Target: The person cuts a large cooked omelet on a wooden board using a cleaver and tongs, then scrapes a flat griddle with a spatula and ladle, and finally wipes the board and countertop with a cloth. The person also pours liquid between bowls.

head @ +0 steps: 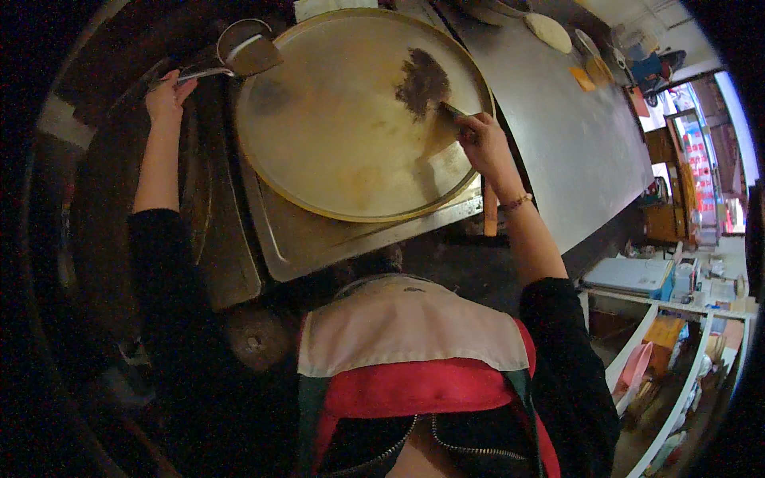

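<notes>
A large round metal pan (334, 137) with a yellowish rim lies before me, its surface shiny and yellow-brown. A patch of dark brown food or residue (423, 82) is on its right part. My right hand (483, 140), a beaded bracelet at the wrist, grips the handle of a thin tool (452, 110); the tool's tip is beside the dark patch, and its exact kind cannot be told. At the upper left my left hand (167, 98) holds the metal handle of a ladle or scoop (206, 73), near a round container (244, 45) at the pan's edge.
A metal worktop (568, 137) extends to the right, with an oval pale item (548, 33) and several utensils at its far end. An orange-brown handle (490, 209) sticks out below the pan's right side. White shelving (681, 382) with boxes stands at lower right.
</notes>
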Demonstrator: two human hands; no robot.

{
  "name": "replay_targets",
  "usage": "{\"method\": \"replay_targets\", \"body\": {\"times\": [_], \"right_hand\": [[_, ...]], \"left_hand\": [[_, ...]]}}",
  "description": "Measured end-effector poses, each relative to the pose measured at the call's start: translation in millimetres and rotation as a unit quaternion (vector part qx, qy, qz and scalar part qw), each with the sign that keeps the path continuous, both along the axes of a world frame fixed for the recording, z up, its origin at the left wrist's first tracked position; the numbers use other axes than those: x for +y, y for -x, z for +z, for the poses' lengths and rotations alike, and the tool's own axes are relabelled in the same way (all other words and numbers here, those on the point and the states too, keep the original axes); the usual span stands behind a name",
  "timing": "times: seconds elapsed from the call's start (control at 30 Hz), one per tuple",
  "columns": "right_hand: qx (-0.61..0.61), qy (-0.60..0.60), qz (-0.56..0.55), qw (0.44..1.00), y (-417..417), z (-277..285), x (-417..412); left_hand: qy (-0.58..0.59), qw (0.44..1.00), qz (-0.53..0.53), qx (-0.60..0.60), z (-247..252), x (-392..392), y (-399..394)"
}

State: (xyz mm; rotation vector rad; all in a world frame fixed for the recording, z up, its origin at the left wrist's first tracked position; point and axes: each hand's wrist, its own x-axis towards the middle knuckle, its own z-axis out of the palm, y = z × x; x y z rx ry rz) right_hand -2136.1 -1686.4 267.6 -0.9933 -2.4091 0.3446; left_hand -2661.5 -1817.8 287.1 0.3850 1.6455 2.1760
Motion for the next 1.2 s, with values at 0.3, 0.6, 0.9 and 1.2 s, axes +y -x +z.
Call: {"method": "replay_targets", "body": {"times": [0.3, 0.6, 0.9, 1.2], "right_hand": [[-0.036, 0.136, 0.159, 0.977, 7.9, 42.8, -41.0], [-0.024, 0.087, 0.306, 0.948, 58.0, 17.6, 30.2], [-0.045, 0.264, 0.334, 0.904, -8.7, 48.9, -6.2], [0.244, 0.480, -0.060, 0.840, -79.5, 26.5, 110.8]], "left_hand": [[0.089, 0.986, -0.140, -0.001, -0.4, -80.4, -59.8], [0.167, 0.962, -0.212, 0.037, 0.0, -86.1, -93.1], [0.187, 0.947, -0.258, 0.032, -11.4, -80.9, -99.3], [0.157, 0.926, -0.344, 0.009, -31.6, -59.5, -108.9]]}}
